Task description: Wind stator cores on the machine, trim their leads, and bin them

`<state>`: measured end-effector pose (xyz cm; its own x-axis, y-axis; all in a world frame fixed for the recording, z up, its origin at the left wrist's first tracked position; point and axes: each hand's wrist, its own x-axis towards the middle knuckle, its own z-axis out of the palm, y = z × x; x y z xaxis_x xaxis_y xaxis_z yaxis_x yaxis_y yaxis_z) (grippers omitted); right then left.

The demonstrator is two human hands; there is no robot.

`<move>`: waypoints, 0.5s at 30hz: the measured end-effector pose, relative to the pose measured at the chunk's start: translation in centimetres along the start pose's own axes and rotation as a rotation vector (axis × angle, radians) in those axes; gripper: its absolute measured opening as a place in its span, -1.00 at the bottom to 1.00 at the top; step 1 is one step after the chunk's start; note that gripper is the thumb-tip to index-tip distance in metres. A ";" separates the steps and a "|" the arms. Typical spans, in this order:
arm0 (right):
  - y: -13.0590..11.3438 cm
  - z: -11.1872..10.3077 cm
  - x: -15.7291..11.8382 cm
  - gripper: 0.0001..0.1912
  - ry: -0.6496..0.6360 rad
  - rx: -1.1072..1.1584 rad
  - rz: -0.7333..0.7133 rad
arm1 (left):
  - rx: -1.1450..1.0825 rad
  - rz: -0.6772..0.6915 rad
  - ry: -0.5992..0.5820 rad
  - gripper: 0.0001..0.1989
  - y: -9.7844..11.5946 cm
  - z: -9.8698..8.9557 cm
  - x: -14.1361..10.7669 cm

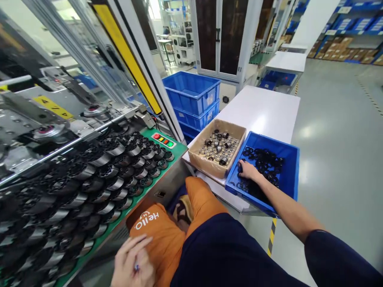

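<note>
My right hand reaches into a blue plastic bin holding many black ring-shaped parts. Its fingers curl around a dark part at the bin's left side; its exact shape is mostly hidden. Low over my orange trousers, my left hand is held with fingers bent in. A tiny shiny bluish spot shows among those fingers, too blurred to name. Left of the bin stands a cardboard box, lined with clear plastic, with metal rings and several dark cylindrical parts inside.
Rows of black and silver cylindrical parts cover the green machine bench on my left. Control buttons sit at its corner, beside a yellow-striped post. Stacked blue crates stand beyond, near the white table.
</note>
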<state>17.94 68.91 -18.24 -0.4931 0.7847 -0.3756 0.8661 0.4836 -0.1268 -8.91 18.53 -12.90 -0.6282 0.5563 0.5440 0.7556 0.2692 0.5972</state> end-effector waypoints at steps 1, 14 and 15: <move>0.2 -0.2 0.1 -0.47 -0.006 0.010 -0.001 | -0.033 -0.003 0.004 -0.83 0.3 0.8 -0.5; 1.7 -1.6 1.8 -0.72 -0.076 0.288 0.033 | -0.218 -0.096 -0.335 -0.84 4.1 8.9 3.5; 2.2 -1.8 2.0 -0.72 -0.073 0.341 0.038 | -0.236 -0.082 -0.352 -0.86 4.9 9.9 5.5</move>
<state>18.73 72.21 -17.64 -0.4632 0.7639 -0.4493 0.8676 0.2872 -0.4059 -6.84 30.65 -12.83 -0.5518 0.7857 0.2796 0.6170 0.1591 0.7707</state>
